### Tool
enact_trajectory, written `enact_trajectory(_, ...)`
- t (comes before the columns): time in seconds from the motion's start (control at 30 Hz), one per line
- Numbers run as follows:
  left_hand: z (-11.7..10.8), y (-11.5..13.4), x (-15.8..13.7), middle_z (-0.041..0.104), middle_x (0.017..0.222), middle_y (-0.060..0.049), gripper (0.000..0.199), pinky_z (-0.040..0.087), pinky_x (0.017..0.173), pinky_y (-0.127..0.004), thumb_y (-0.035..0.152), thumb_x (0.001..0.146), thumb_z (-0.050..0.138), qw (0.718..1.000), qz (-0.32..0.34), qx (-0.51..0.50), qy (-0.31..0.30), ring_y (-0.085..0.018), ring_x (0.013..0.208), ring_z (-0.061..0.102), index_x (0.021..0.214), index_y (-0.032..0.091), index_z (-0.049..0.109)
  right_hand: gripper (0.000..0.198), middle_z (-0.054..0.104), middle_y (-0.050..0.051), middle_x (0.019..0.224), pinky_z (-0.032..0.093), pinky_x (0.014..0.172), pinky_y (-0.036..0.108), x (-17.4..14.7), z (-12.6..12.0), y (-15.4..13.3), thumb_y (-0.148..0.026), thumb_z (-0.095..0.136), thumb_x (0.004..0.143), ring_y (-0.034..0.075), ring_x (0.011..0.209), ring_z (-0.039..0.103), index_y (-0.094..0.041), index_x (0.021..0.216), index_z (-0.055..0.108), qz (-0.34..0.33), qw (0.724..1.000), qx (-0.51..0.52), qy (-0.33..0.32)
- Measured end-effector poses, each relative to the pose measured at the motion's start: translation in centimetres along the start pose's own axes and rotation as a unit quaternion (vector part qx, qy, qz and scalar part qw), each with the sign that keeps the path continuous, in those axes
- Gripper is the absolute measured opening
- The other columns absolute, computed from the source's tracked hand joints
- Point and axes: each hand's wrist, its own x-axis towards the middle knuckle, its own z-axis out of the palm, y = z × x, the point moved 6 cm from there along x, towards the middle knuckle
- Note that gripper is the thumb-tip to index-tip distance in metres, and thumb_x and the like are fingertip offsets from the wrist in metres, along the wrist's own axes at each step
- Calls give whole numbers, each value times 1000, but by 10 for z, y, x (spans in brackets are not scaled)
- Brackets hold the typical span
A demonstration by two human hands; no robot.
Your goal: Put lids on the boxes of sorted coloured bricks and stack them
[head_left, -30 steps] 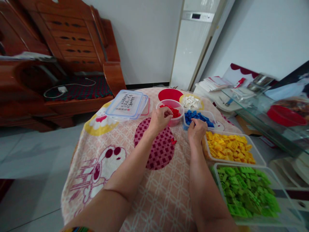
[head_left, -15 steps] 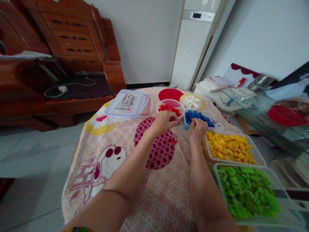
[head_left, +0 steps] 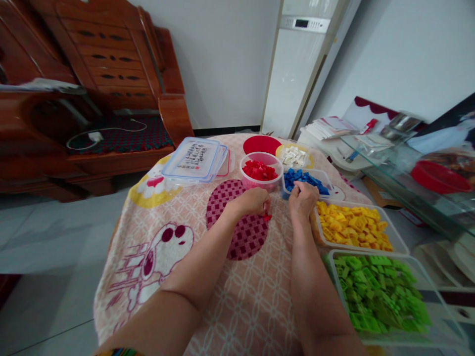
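Observation:
My left hand [head_left: 256,201] is low over the dark red circle on the tablecloth. Its fingers are pinched together at a small red toy brick [head_left: 267,217] lying on the cloth. Just beyond it stands a round clear tub [head_left: 261,185] with red toy bricks [head_left: 259,170] inside. My right hand [head_left: 304,199] rests at the near rim of a clear box [head_left: 326,179] of blue toy bricks [head_left: 302,179]. Its fingers are bent and closed; what they hold, if anything, is hidden.
Yellow bricks [head_left: 352,227] and green bricks [head_left: 382,291] fill boxes along the right. White pieces [head_left: 294,156] and a red round item [head_left: 261,144] are at the back. Stacked lids [head_left: 193,158] lie back left. A glass shelf [head_left: 401,188] stands right of the table.
My left hand has come from the red-brick tub toward me, down to the red brick on the cloth. My right hand has stayed at the blue-brick box.

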Motion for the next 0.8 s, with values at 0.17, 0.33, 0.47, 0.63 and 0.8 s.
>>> enact_trajectory(0.17,3,0,3,73,71,-4,21,42,59,-23,2,67,68,1000,-19,16,7,-17,68,67,74,19,79,31,75,16,98,34,104,48,1,-1,0,-14,46,87,30,101,61,-15,95,76,6,1000,7,-6)
enact_trajectory(0.33,4,3,3,72,71,-5,20,44,62,-24,2,68,66,999,-27,17,18,-19,70,67,72,18,78,31,75,15,96,33,105,47,1,-1,-1,-15,46,87,29,98,61,-16,95,76,5,1000,3,-11)
enact_trajectory(0.47,2,3,2,72,70,-6,18,44,62,-25,3,70,66,999,-18,12,28,-18,69,67,72,16,77,31,75,15,95,32,105,46,1,-1,-1,-15,45,87,29,97,61,-16,94,76,2,1000,-6,-6)
enact_trajectory(0.63,-12,5,2,73,74,-4,16,46,67,-24,5,75,65,996,7,-29,86,-16,71,66,76,15,77,32,75,15,94,35,100,44,1,-1,-2,-14,45,87,28,96,61,-16,94,76,-6,1000,-11,-2)
enact_trajectory(0.8,-41,3,-6,73,80,-4,14,48,72,-23,11,80,64,962,-7,-119,246,-14,72,65,86,14,76,31,75,15,94,36,97,44,1,-2,-3,-15,45,88,29,96,61,-16,94,75,-11,1000,-12,6)
